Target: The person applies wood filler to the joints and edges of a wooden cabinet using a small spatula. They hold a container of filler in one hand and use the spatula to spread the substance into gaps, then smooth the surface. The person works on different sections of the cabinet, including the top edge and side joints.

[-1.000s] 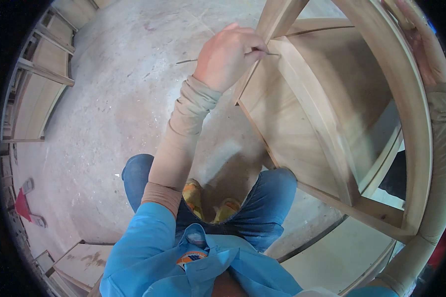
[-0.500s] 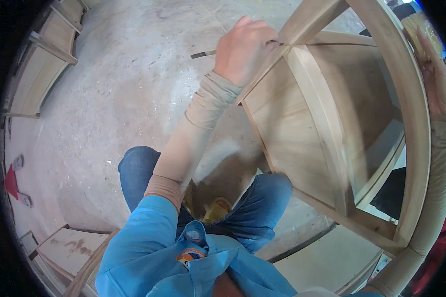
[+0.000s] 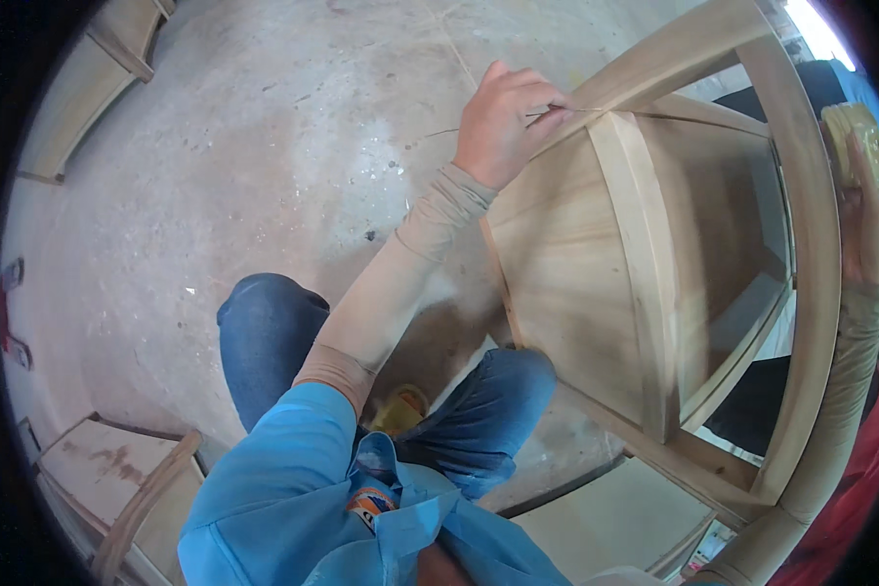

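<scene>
Now | left hand (image 3: 503, 122) fingers pinch thin wire at wooden chair frame (image 3: 654, 254) | right hand (image 3: 861, 210) fingers perhaps grip frame rail

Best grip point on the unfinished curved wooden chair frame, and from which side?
Grip the pale unfinished wooden chair frame by its curved outer rail, coming from the right: that bar is bare and slim enough to wrap, where the right hand already rests.

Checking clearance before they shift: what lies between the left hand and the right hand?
In the head view, the wooden chair frame: its pale seat panel and curved rail span from the left hand to the right hand.
</scene>
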A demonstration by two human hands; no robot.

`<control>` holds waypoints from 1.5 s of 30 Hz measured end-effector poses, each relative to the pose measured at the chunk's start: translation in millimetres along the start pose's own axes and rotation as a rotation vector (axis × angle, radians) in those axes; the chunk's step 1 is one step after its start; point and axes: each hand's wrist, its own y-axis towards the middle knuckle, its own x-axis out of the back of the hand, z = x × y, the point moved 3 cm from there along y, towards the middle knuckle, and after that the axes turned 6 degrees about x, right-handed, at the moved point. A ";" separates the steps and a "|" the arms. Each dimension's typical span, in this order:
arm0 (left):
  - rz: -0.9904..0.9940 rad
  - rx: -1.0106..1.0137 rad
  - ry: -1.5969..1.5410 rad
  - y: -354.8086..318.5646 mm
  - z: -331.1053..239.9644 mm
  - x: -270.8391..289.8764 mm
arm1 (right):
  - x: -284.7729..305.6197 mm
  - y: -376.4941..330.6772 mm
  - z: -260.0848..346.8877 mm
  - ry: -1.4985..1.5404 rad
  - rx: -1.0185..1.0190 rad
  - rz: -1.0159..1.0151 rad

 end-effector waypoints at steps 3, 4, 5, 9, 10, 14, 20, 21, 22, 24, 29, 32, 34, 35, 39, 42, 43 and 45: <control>-0.029 -0.028 -0.006 -4.2 0.2 -3.1 | -13.2 7.7 -0.1 -0.005 -0.005 0.045; -0.035 -0.045 -0.002 -4.2 0.2 -3.2 | -17.9 10.4 -0.7 -0.001 -0.006 0.060; -0.044 -0.042 -0.001 -4.6 1.2 -3.0 | -22.9 13.3 -1.6 0.005 -0.007 0.076; -0.055 -0.036 -0.009 -3.6 -3.7 -7.2 | -28.8 16.7 -1.2 0.009 -0.017 0.100; -0.050 -0.037 -0.028 -2.2 -7.3 -13.0 | -24.1 14.3 1.5 -0.006 -0.023 0.086; -0.076 -0.040 -0.029 -4.5 -2.8 -11.0 | -31.9 18.4 -6.5 0.025 -0.038 0.118; -0.068 -0.053 -0.097 -7.0 9.0 -16.0 | -40.0 21.2 -16.2 0.056 -0.066 0.152; -0.060 -0.051 -0.114 -6.8 10.5 -17.6 | -39.6 21.0 -17.4 0.058 -0.070 0.153; -0.052 -0.050 -0.130 -7.3 11.6 -19.1 | -39.2 20.9 -18.8 0.061 -0.076 0.155; -0.055 -0.029 -0.145 -10.5 14.4 -19.5 | -38.7 20.9 -22.2 0.069 -0.086 0.159; -0.062 -0.038 -0.149 -15.2 20.6 -17.1 | -44.8 20.8 -30.8 0.099 -0.109 0.182; -0.055 -0.048 -0.127 -14.6 19.3 -17.4 | -43.5 20.2 -36.2 0.118 -0.124 0.186; -0.043 -0.057 -0.105 -15.0 18.7 -16.6 | -42.3 19.2 -37.6 0.128 -0.132 0.186; -0.036 -0.060 -0.099 -15.1 18.2 -16.1 | -42.2 18.6 -38.1 0.133 -0.136 0.186; 0.011 -0.053 -0.045 -15.6 20.4 -11.3 | -45.4 18.3 -39.0 0.158 -0.146 0.201; 0.061 -0.050 -0.015 -13.6 23.7 -9.2 | -45.0 17.5 -36.0 0.163 -0.152 0.203; 0.078 -0.050 -0.007 -12.9 24.3 -8.4 | -45.0 17.8 -35.5 0.165 -0.155 0.204; 0.074 -0.028 -0.022 -11.8 23.4 -5.5 | -45.5 18.5 -35.4 0.169 -0.161 0.209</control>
